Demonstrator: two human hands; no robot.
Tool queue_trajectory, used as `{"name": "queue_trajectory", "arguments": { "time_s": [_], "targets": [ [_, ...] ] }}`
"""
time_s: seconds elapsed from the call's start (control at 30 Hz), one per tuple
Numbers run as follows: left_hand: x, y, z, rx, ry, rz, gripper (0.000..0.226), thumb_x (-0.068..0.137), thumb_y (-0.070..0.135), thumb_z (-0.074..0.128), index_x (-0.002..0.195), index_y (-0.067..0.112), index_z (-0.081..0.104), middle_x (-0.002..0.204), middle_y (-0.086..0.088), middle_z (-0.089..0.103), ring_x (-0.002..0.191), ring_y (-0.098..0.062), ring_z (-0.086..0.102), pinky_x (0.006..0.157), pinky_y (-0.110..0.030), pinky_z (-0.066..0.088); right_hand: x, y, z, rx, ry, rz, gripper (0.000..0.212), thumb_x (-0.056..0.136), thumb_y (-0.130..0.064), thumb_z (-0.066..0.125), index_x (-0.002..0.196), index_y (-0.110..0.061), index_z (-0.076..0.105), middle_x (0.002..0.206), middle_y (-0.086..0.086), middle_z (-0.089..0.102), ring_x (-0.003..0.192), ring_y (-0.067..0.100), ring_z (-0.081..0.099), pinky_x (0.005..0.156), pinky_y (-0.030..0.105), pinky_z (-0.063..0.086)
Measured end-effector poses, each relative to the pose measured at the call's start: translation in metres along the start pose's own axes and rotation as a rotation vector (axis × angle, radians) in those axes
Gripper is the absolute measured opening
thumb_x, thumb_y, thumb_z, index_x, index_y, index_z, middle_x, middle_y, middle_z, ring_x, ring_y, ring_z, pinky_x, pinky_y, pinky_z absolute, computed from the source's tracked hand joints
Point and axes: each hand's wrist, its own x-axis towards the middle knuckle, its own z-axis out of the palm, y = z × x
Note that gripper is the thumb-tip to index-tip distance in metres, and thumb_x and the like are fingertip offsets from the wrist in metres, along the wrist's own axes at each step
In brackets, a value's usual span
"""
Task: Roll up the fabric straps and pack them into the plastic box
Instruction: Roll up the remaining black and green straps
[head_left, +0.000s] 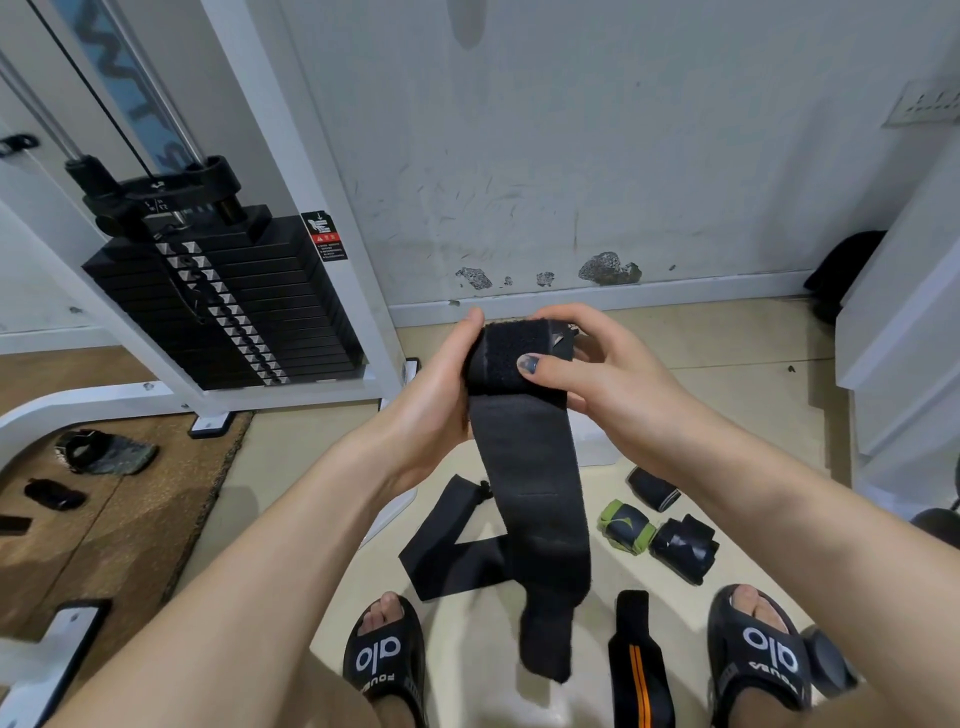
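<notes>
Both hands raised over the floor (291, 467), between wall (571, 156) and feet. Left hand (431, 400) and right hand (597, 364) grip the half-rolled black strap (524, 467); right thumb presses the roll, fingers curled behind. Tail hangs past another strap (452, 561) lying flat. Rolled straps (654, 525) lie right. Plastic box (592, 441) mostly hidden behind the hands. Weight stack (223, 301) crowds left.

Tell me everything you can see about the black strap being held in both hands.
The black strap is a wide band of matte, woven-looking fabric. Its top end is partly rolled, with a fuzzy fastening patch facing up. The left hand grips the roll's side; the right hand holds it, thumb pressed on the patch. The unrolled rest hangs down toward the floor.
</notes>
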Motion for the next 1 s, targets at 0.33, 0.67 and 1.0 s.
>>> {"name": "queue_trajectory", "arguments": {
  "time_s": [0.33,0.67,1.0],
  "targets": [
    [0.002,0.0,-0.003,-0.067,0.127,0.072,0.061,0.089,0.041,0.055,0.139,0.007,0.054,0.136,-0.024,0.062,0.127,-0.037,0.061,0.114,-0.056,0.042,-0.003,-0.001,0.003,-0.164,-0.007,-0.137,0.048,0.08,0.001,0.082,0.115,-0.027,0.066,0.12,0.01,0.064,0.098,0.027,0.071,0.09,0.041,0.058],
    [0.005,-0.003,0.0,-0.056,0.127,0.172,0.042,0.076,0.027,0.057,0.115,0.012,0.052,0.109,-0.014,0.06,0.104,-0.024,0.059,0.099,-0.045,0.046,-0.004,-0.002,0.005,-0.075,-0.055,0.076,0.021,0.099,-0.035,0.066,0.118,-0.026,0.066,0.12,0.007,0.072,0.112,0.025,0.071,0.091,0.049,0.061],
    [0.006,-0.009,-0.005,0.122,0.042,0.055,0.062,0.096,0.069,0.041,0.14,0.029,0.056,0.135,-0.005,0.067,0.118,-0.021,0.069,0.104,-0.047,0.052,-0.003,0.002,0.002,-0.155,-0.02,-0.108,0.029,0.093,-0.011,0.073,0.118,-0.022,0.067,0.108,0.006,0.07,0.095,0.012,0.068,0.084,0.029,0.058]
  ]
}}
